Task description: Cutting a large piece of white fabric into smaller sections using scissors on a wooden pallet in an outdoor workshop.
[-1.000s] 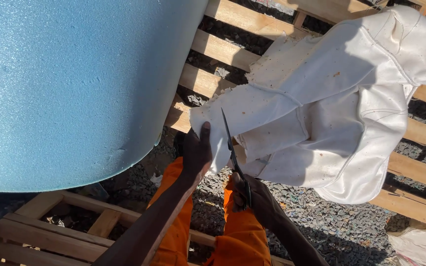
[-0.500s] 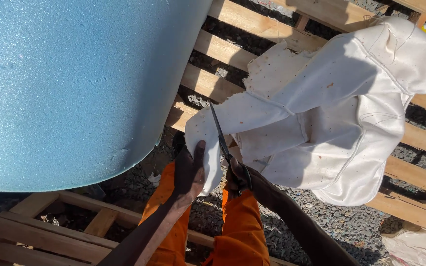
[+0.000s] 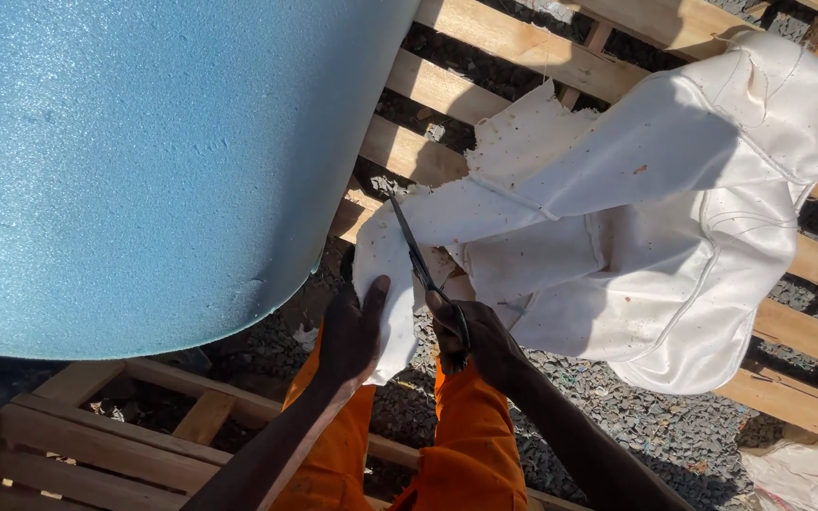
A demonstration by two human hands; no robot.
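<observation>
Left hand [image 3: 350,333] clamped on lower left edge of white fabric [image 3: 636,227], fingers wrapped over the folded edge, thumb side up, holding it taut. Right hand [image 3: 473,339] closed around handles of dark scissors [image 3: 418,260], just right of left hand, hands near but not touching. Scissor blades pointing up and slightly left, lying against the fabric edge between the two hands; whether blades are parted or shut cannot tell, too thin to read. Fabric large, creased, stitched seams visible, speckled with small brown bits, draped from the hands up toward upper right, sunlit on top, shaded underneath. Fabric resting over wooden pallet slats [image 3: 447,90] running diagonally across upper right. Dark gravel [image 3: 655,435] showing between and below the slats. Big blue foam roll [image 3: 153,161] filling upper left, curved edge just left of the left hand, not touching it. Orange trousers [image 3: 471,445] below the hands, both knees in view, forearms crossing over them. More pallet wood [image 3: 78,445] at lower left under the foam roll. Pale sack-like scrap [image 3: 807,473] at lower right corner on the gravel, well apart from the hands.
</observation>
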